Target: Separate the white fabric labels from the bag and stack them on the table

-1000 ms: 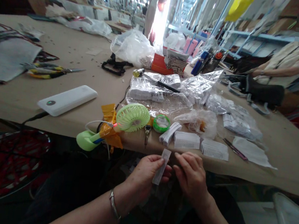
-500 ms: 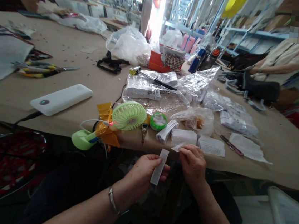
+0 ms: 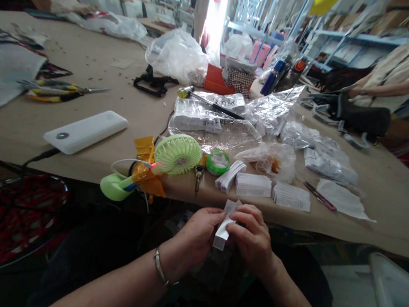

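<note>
Pinching again — right hand back from the table edge, both it and left hand grasping white tags.

two bare forearms in view, entering from the lower edge, no sleeves visible on either. left hand and right hand ungloved; no rings discernible at this sharpness. thin silver-coloured metal bangle worn at the left wrist, plain, narrow, slightly loose. nothing worn at the right wrist. nails short, unpainted as far as can be told. dark clothing over the lap below the arms, detail lost in shadow; pattern and fabric not determinable.
</note>
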`<state>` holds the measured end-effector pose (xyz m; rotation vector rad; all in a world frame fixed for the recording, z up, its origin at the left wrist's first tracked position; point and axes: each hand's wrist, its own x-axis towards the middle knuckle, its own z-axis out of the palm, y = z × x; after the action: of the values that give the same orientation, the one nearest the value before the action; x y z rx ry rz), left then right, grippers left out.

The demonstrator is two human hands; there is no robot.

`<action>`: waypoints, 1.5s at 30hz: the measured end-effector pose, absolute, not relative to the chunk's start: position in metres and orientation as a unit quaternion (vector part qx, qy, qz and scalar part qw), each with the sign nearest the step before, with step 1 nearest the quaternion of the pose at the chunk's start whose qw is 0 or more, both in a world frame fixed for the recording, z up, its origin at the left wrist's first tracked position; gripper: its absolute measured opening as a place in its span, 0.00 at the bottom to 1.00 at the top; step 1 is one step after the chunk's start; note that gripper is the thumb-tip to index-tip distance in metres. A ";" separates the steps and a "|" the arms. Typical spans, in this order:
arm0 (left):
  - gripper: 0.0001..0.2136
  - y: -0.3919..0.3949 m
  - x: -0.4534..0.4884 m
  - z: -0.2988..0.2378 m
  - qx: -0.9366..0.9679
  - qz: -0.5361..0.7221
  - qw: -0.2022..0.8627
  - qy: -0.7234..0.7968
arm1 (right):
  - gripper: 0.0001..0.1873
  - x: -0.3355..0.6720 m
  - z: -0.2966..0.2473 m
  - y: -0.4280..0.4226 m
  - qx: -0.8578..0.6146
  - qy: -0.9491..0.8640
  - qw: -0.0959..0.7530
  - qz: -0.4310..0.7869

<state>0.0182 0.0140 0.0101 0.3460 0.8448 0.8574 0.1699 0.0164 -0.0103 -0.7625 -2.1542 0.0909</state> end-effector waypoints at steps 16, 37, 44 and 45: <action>0.04 0.009 0.022 0.006 0.133 0.408 0.811 0.397 | 0.12 0.175 -0.012 0.004 -0.281 -0.886 0.363 0.062; 0.03 0.005 0.014 0.007 0.163 0.362 0.783 0.478 | 0.11 0.294 -0.031 0.029 -0.539 -0.757 0.319 -0.186; 0.05 0.003 0.013 0.008 0.178 0.357 0.781 0.481 | 0.09 0.253 -0.004 0.020 -0.497 -0.732 0.450 -0.122; 0.05 0.003 0.014 0.009 0.176 0.356 0.783 0.478 | 0.11 0.239 0.000 0.017 -0.474 -0.745 0.461 -0.092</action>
<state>0.0137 0.0030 0.0087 0.3790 1.0326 0.7674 0.2387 0.0169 -0.0002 -1.1657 -1.8324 -0.2274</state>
